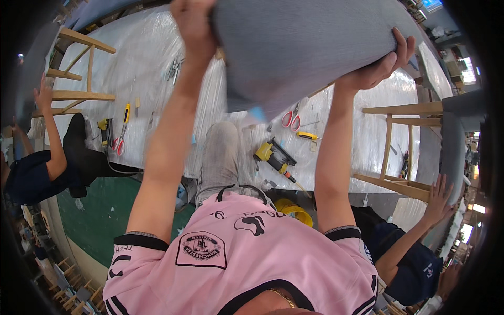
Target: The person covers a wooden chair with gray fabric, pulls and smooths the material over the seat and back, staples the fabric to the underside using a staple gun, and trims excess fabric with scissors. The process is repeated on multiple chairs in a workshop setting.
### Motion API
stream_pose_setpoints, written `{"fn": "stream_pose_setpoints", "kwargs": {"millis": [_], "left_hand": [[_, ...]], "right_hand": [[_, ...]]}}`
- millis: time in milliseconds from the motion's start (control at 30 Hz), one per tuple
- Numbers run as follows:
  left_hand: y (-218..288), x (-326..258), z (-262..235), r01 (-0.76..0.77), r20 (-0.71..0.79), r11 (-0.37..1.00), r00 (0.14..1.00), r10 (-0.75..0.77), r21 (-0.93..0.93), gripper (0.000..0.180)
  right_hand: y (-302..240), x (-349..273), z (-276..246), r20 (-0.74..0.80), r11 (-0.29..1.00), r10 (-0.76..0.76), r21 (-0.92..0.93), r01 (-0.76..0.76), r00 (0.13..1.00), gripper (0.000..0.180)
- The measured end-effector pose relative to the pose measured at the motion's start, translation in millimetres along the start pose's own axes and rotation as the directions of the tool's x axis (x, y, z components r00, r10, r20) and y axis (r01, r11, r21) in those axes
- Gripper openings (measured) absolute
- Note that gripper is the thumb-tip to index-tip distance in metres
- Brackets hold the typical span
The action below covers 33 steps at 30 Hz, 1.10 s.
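Note:
A large grey upholstered panel is raised at the top of the view, above the table. My left hand is closed on its left edge, slightly blurred. With my right hand I grip its right edge, the fingers bent over the fabric. A strip of light wood shows under its lower edge, and a small blue patch hangs near its bottom corner. Below it on the table lie red-handled scissors, a yellow-handled tool and a yellow and black staple gun with a hose.
Plastic film covers the table. Another staple gun and more scissors lie at left. Co-workers flank me: one near a wooden chair frame at left, one touching a grey-backed chair at right. A yellow bucket stands below the table edge.

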<state>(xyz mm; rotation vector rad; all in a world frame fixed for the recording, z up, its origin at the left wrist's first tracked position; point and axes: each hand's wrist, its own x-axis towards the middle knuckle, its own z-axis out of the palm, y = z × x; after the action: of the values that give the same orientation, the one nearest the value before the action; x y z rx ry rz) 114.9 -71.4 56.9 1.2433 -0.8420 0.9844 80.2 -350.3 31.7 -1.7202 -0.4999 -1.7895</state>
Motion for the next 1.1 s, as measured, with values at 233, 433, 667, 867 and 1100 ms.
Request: {"fn": "stream_pose_setpoints", "kwargs": {"millis": [233,433,667,867,1100], "left_hand": [[-4,30,86,0.017,0.024,0.991,1.000,-0.021,0.133,0.019],[1,8,66,-0.038,0.060,0.989,0.998,0.030,0.145,0.025],[10,-12,79,-0.080,-0.001,0.984,0.997,0.081,0.156,0.026],[82,-96,77,0.419,-0.288,0.901,0.881,-0.374,0.112,0.031],[101,-118,59,0.949,0.346,0.269,0.310,-0.886,-0.163,0.057]], "right_hand": [[66,28,-37,0.158,0.934,0.344,0.049,-0.355,0.926,0.044],[58,18,-52,0.245,0.953,0.301,-0.047,-0.298,0.922,0.047],[57,20,-55,0.282,0.952,0.302,-0.042,-0.303,0.911,0.048],[-70,-44,-96,0.235,0.315,0.904,0.202,-0.927,0.358,0.043],[-146,-46,-86,0.654,-0.263,0.753,0.397,-0.879,0.070,0.048]]}}
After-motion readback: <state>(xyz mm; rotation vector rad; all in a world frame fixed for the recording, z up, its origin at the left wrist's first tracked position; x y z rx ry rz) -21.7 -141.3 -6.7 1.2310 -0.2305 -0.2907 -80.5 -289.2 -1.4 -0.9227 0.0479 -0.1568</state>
